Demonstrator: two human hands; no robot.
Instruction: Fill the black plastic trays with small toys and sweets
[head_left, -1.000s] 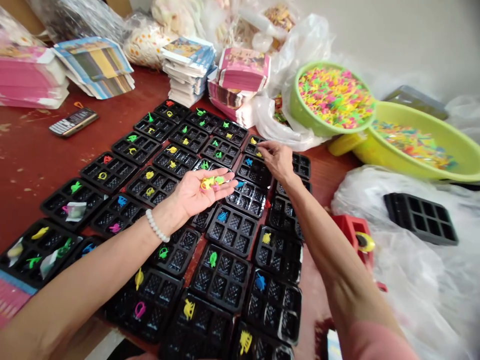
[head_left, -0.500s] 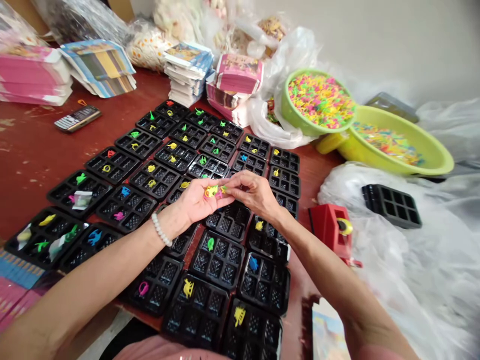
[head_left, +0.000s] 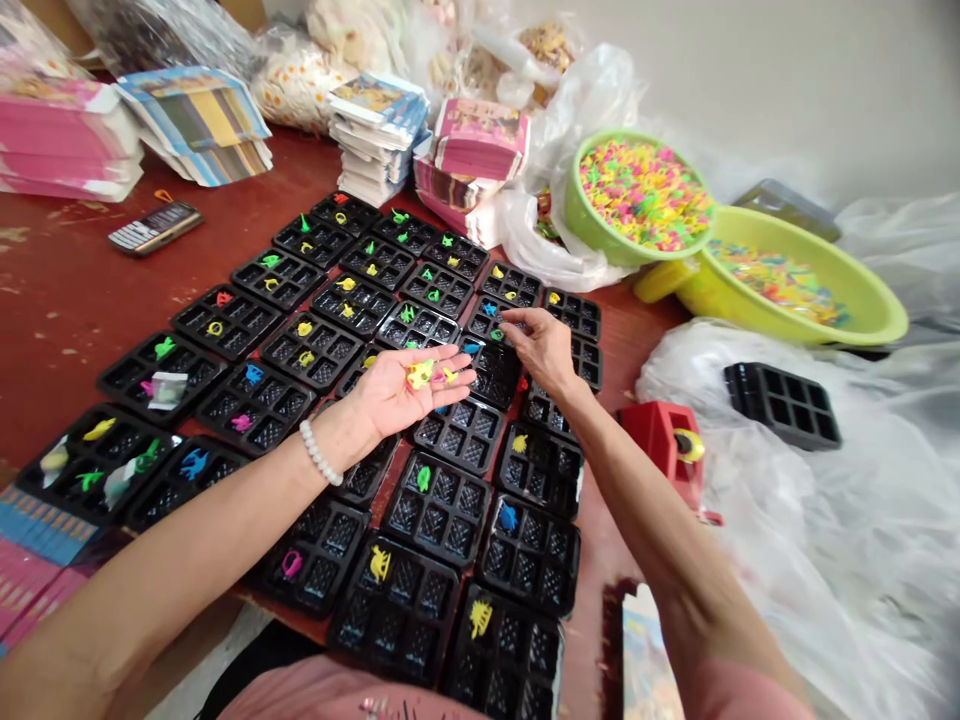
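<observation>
From my end I see the left hand [head_left: 397, 392] wide open, palm up, above the middle of the table [head_left: 67, 300], with small plastic toys [head_left: 421, 374] lying loose on palm and fingers; since nothing grips them, a tilt of the wrist could spill them. The right hand [head_left: 546, 348] has thumb and forefinger close together just over a black tray [head_left: 478, 322] toward the table's right edge, near a green ring [head_left: 497, 335]; I cannot tell whether they pinch anything. A dragging fingertip could flick that ring out or skew the tray. The left forearm passes above trays toward the near edge, so dipping could dislodge the pink ring [head_left: 292, 563].
</observation>
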